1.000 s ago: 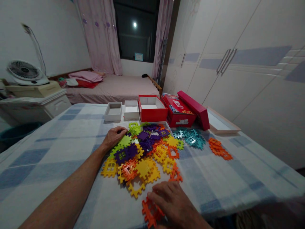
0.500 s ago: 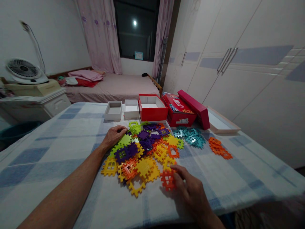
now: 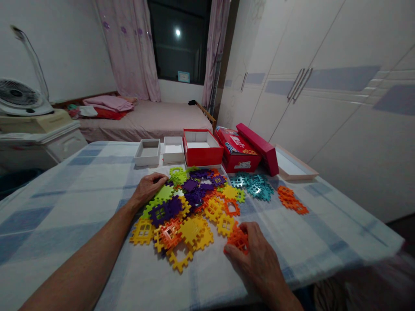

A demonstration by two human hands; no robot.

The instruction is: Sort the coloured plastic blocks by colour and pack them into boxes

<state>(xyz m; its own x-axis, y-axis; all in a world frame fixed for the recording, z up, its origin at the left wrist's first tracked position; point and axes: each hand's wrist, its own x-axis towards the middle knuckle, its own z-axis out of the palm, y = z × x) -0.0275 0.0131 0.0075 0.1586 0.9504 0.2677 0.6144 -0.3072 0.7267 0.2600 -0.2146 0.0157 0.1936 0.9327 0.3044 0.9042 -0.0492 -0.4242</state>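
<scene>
Between thumb and fingers of my right hand is an orange interlocking building tile with a window grid, at the near right of a mixed pile. Another may lie under it; I cannot tell. My left hand rests at the pile's left edge, fingers extended loosely against the lime-green tiles, gripping nothing visible. Purple tiles lie in the middle of the heap. Nearer to me are yellow tiles and an orange one. Teal tiles and a row of orange tiles lie apart, to the right.
Behind the pile stand two small white boxes, a red open box, a printed red box with a dark pink lid leaning on it, and a shallow tray. A checked cloth covers the table.
My right hand has closed its thumb and fingers more firmly around the orange tile, which has tilted and shifted slightly right. The view has turned a little right; my left hand stays by the pile.
</scene>
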